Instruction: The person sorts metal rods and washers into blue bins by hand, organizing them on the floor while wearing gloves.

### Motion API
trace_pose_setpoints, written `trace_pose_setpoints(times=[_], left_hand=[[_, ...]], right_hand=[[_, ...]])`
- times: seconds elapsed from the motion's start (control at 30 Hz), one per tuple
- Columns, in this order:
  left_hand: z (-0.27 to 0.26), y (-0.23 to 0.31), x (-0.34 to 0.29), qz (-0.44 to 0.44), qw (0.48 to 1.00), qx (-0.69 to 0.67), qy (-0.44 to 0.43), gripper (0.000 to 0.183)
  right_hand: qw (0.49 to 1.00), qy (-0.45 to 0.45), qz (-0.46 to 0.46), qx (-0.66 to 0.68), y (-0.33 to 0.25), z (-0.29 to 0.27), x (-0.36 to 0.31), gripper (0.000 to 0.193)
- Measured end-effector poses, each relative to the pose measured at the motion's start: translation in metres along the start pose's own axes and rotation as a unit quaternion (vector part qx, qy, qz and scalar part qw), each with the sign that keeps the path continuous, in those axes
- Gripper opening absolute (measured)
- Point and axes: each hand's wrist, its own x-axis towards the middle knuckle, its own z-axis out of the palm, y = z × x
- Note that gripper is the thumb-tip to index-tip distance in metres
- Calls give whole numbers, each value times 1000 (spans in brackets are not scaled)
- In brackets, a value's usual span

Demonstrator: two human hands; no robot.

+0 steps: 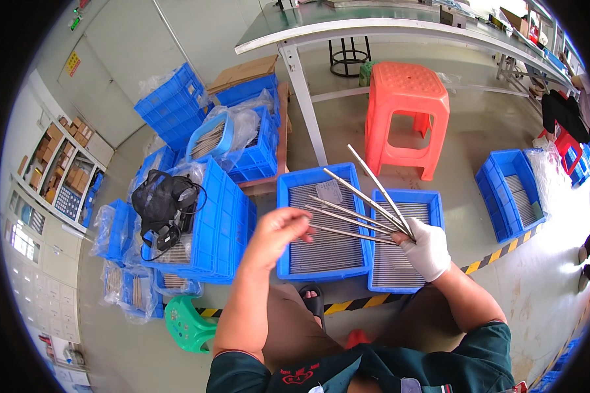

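Evidently, a fanned bunch of rods [358,196] is in hand. The right hand [429,253], white-gloved, is clamped on their near ends; the far ends spread forward and leftward from it. The left hand [283,230], bare and loosely curled, lies beside the lowest tip; whether it touches that tip cannot be told. Between and below the hands sits one bin [328,274] of similar rods, with a second bin [394,289] beneath the right hand. The step appears to be separating the bunch; the next move probably calls for a light left pinch against a firm right grip.
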Motion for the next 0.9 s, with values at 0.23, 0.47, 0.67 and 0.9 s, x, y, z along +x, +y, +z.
trace_pose_setpoints(times=[0.23,0.47,0.67,0.9], left_hand=[[-4,-4,3,20,995,-81,60,22],[-4,-8,4,16,990,-139,2,21],[1,-1,0,10,997,-76,28,22],[0,-3,2,-11,995,-103,2,23]], right_hand=[[997,-54,18,47,5,0,0,21],[998,-49,15,36,2,-6,-2,23],[998,-50,7,24,8,-4,-3,23],[998,-49,6,27,7,-2,-5,24]])
